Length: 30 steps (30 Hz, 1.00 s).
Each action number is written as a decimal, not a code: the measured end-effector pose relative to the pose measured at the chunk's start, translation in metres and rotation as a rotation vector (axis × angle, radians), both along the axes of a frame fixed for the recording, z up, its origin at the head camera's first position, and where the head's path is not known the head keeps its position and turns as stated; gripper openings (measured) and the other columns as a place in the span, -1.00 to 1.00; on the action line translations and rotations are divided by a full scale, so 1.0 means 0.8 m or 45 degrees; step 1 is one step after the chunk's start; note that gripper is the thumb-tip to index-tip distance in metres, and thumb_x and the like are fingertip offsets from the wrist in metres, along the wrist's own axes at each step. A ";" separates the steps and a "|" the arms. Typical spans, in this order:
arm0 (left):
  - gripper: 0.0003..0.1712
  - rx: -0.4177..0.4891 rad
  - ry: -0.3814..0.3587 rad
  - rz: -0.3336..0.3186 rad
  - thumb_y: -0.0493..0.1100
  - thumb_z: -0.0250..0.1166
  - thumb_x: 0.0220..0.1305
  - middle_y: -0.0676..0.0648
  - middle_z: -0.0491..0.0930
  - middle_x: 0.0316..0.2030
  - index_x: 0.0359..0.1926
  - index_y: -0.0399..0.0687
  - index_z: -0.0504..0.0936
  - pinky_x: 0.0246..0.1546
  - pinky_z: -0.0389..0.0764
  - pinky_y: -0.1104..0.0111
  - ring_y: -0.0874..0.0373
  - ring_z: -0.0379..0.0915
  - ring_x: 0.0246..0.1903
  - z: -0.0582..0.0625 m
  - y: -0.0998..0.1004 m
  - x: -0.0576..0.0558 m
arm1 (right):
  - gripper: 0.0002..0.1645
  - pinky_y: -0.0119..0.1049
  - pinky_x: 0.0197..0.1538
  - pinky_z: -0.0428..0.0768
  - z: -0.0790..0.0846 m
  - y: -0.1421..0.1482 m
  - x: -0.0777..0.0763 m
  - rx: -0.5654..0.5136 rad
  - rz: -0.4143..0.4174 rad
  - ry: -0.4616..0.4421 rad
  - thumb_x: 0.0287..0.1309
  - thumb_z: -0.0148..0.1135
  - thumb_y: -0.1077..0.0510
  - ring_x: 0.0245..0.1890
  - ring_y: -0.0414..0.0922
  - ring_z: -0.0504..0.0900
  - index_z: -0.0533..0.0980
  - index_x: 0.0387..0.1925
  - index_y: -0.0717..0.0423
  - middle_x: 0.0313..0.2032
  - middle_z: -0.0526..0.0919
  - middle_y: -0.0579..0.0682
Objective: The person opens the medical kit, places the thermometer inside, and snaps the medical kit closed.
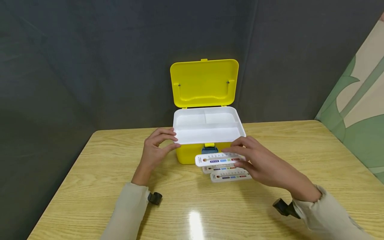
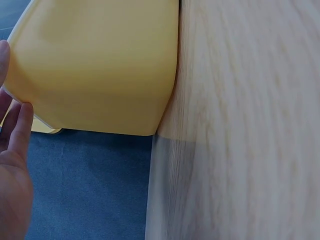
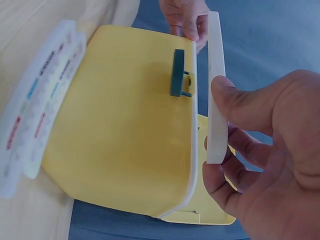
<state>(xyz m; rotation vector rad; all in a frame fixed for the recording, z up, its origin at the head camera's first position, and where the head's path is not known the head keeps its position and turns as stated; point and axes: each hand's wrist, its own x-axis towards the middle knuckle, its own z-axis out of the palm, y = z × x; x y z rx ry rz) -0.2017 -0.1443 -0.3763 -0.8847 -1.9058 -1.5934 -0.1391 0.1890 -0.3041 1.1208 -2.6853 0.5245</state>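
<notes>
A yellow storage box (image 1: 186, 155) stands on the table with its lid (image 1: 205, 83) raised and a white divided tray (image 1: 207, 135) in its top. At the box's left rim, my left hand (image 1: 156, 150) grips with thumb and curved fingers; its fingertips (image 2: 25, 112) touch the edge in the left wrist view. My right hand (image 1: 261, 163) pinches a white strip thermometer (image 1: 210, 160) in front of the box, thumb on one face and fingers on the other. Below it, two similar thermometers (image 1: 231, 176) lie on the table, partly overlapped by the held one.
The wooden table (image 1: 90, 200) ends close behind the box, where a dark cloth backdrop (image 1: 120, 66) hangs. A dark latch (image 1: 209, 150) sits on the box's front. To the right stands a patterned green and beige panel (image 1: 360, 110).
</notes>
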 end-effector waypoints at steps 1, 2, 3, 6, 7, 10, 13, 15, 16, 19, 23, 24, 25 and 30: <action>-0.81 -0.001 0.000 0.001 -0.48 0.50 -0.05 -0.34 0.57 -0.18 -0.34 -0.39 0.71 0.23 0.60 0.36 0.02 0.56 0.13 0.000 0.000 0.000 | -0.45 -0.24 -0.07 0.58 0.002 -0.001 -0.001 -0.009 0.001 -0.003 0.16 0.39 0.30 -0.03 -0.19 0.44 0.58 0.18 -0.11 0.01 0.56 -0.11; -0.81 -0.003 -0.001 0.002 -0.49 0.50 -0.05 -0.34 0.57 -0.18 -0.34 -0.39 0.71 0.23 0.60 0.36 0.02 0.56 0.13 0.000 0.000 -0.001 | -0.44 -0.23 -0.07 0.57 0.004 -0.002 -0.001 -0.017 0.003 -0.004 0.16 0.38 0.31 -0.02 -0.18 0.44 0.57 0.19 -0.11 0.01 0.56 -0.11; -0.81 -0.006 -0.003 0.005 -0.49 0.50 -0.05 -0.34 0.57 -0.18 -0.34 -0.39 0.71 0.23 0.60 0.37 0.03 0.56 0.13 -0.001 0.000 -0.001 | -0.44 -0.23 -0.07 0.56 0.005 -0.003 -0.001 -0.022 0.001 -0.002 0.16 0.38 0.30 -0.03 -0.18 0.44 0.57 0.19 -0.12 0.01 0.56 -0.12; -0.80 -0.007 -0.013 0.009 -0.50 0.50 -0.06 -0.34 0.57 -0.18 -0.34 -0.39 0.71 0.23 0.60 0.38 0.05 0.56 0.13 -0.001 0.000 -0.001 | -0.43 -0.24 -0.09 0.53 0.010 -0.005 -0.003 -0.044 -0.008 -0.003 0.16 0.37 0.31 -0.03 -0.17 0.43 0.56 0.19 -0.12 0.01 0.56 -0.11; -0.80 -0.008 -0.017 0.011 -0.51 0.50 -0.06 -0.34 0.57 -0.18 -0.34 -0.39 0.71 0.23 0.60 0.38 0.06 0.56 0.13 -0.002 0.000 -0.001 | -0.44 -0.25 -0.10 0.51 0.011 -0.005 -0.004 -0.049 -0.013 -0.007 0.16 0.38 0.31 -0.03 -0.17 0.42 0.56 0.19 -0.12 0.01 0.55 -0.10; -0.79 -0.007 -0.020 0.019 -0.52 0.49 -0.06 -0.33 0.57 -0.18 -0.33 -0.39 0.71 0.22 0.60 0.39 0.07 0.56 0.12 -0.002 0.000 0.000 | -0.45 -0.28 -0.13 0.47 0.013 -0.007 -0.008 -0.066 -0.020 -0.017 0.16 0.37 0.31 -0.04 -0.15 0.40 0.57 0.18 -0.11 0.02 0.55 -0.08; -0.79 -0.004 -0.025 0.030 -0.53 0.50 -0.08 -0.31 0.58 -0.19 -0.34 -0.40 0.71 0.23 0.60 0.39 0.08 0.57 0.12 -0.001 0.001 0.001 | -0.47 -0.27 -0.12 0.47 0.016 -0.010 -0.012 -0.065 -0.023 -0.022 0.18 0.36 0.31 -0.05 -0.14 0.40 0.57 0.18 -0.10 0.02 0.55 -0.07; -0.79 0.000 -0.027 0.034 -0.53 0.50 -0.09 -0.31 0.58 -0.20 -0.35 -0.40 0.71 0.22 0.60 0.39 0.07 0.57 0.11 0.000 0.001 0.001 | -0.48 -0.25 -0.11 0.48 0.018 -0.012 -0.014 -0.063 -0.029 -0.028 0.19 0.35 0.31 -0.04 -0.13 0.41 0.57 0.18 -0.09 0.02 0.55 -0.07; -0.79 0.004 -0.027 0.033 -0.53 0.50 -0.10 -0.31 0.58 -0.20 -0.36 -0.40 0.71 0.22 0.60 0.38 0.07 0.57 0.11 0.001 0.001 0.002 | -0.49 -0.24 -0.10 0.49 0.019 -0.013 -0.014 -0.060 -0.033 -0.030 0.20 0.34 0.31 -0.03 -0.13 0.41 0.57 0.18 -0.09 0.03 0.55 -0.06; -0.80 0.013 -0.034 0.020 -0.52 0.51 -0.10 -0.33 0.57 -0.20 -0.37 -0.42 0.71 0.22 0.60 0.36 0.04 0.58 0.11 0.001 0.001 0.002 | -0.50 -0.21 -0.08 0.51 0.022 -0.014 -0.018 -0.052 -0.045 -0.028 0.21 0.33 0.31 -0.02 -0.10 0.43 0.58 0.18 -0.07 0.03 0.55 -0.02; -0.80 0.021 -0.052 0.010 -0.50 0.51 -0.08 -0.33 0.57 -0.19 -0.35 -0.43 0.71 0.22 0.60 0.35 -0.01 0.57 0.13 0.002 0.001 0.002 | -0.50 -0.21 -0.09 0.51 0.028 -0.015 -0.025 -0.048 -0.058 -0.014 0.22 0.33 0.31 -0.02 -0.08 0.42 0.58 0.18 -0.04 0.04 0.55 0.01; -0.80 0.020 -0.054 0.014 -0.51 0.50 -0.08 -0.33 0.58 -0.19 -0.35 -0.43 0.71 0.22 0.60 0.35 -0.04 0.57 0.13 0.002 0.001 0.003 | -0.50 -0.22 -0.09 0.51 0.029 -0.015 -0.027 -0.050 -0.061 -0.014 0.22 0.33 0.31 -0.02 -0.08 0.42 0.58 0.18 -0.04 0.04 0.55 0.02; -0.80 0.019 -0.053 0.018 -0.52 0.50 -0.09 -0.32 0.58 -0.19 -0.35 -0.43 0.71 0.22 0.60 0.35 -0.06 0.57 0.13 0.002 0.001 0.003 | -0.51 -0.22 -0.09 0.50 0.031 -0.015 -0.028 -0.053 -0.062 -0.016 0.22 0.32 0.30 -0.02 -0.08 0.41 0.58 0.18 -0.04 0.05 0.55 0.02; -0.80 0.024 -0.038 0.018 -0.53 0.50 -0.10 -0.29 0.59 -0.20 -0.36 -0.42 0.71 0.22 0.60 0.34 -0.07 0.58 0.12 0.003 0.002 0.003 | -0.50 -0.22 -0.10 0.48 0.034 -0.014 -0.034 -0.058 -0.074 -0.029 0.23 0.31 0.30 -0.02 -0.07 0.39 0.57 0.20 -0.03 0.06 0.55 0.03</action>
